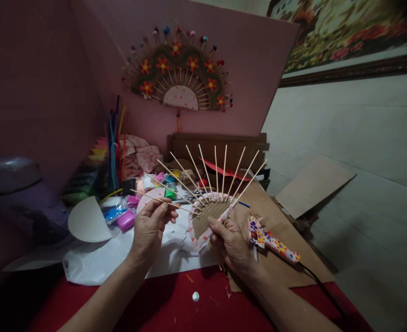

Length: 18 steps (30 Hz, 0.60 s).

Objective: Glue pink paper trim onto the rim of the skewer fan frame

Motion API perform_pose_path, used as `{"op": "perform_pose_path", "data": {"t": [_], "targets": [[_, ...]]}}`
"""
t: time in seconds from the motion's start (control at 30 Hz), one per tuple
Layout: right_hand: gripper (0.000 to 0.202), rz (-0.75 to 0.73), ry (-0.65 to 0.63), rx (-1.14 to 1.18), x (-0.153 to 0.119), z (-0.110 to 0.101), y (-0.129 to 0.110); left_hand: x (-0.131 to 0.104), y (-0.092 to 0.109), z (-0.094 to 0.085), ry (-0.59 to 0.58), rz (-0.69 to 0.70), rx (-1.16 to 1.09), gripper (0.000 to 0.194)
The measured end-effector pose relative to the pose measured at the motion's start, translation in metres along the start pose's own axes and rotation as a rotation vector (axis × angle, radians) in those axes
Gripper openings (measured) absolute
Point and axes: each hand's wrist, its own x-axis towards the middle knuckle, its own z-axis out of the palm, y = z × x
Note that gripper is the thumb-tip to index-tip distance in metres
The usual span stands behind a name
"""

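Near the middle, my right hand [232, 240] grips the lower right edge of a half-round cardboard piece [208, 220] with a spotted fabric rim. Several thin wooden sticks [216, 168] fan upward and outward from its curved edge. My left hand [155, 221] pinches the leftmost wooden stick [180, 206] between thumb and fingers; its inner end meets the left side of the cardboard piece. More sticks [219, 258] show below my right hand.
A flower-patterned glue gun [274, 243] with a cord lies on brown cardboard [293, 272] at right. Colourful packets [125, 220], a white half-disc [89, 220] and white sheeting [99, 258] are at left. A finished flowered fan [180, 99] hangs behind the red-covered table [175, 313].
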Motion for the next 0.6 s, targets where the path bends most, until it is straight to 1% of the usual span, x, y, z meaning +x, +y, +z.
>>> {"op": "perform_pose_path", "data": {"t": [0.3,0.47,0.6], "targets": [[0.03,-0.002,0.01,0.0,0.0003,0.0003,0.0002,-0.0001,0.0001,-0.0011,0.002,-0.001,0.006,0.007],[0.03,0.008,-0.006,-0.001,-0.0005,0.0004,-0.0001,-0.0002,-0.0005,-0.0009,-0.004,0.003,0.01,0.007],[0.031,0.005,0.009,-0.024,-0.0004,0.0001,-0.0001,-0.0005,-0.0004,-0.0004,-0.001,0.003,0.006,0.007]]}}
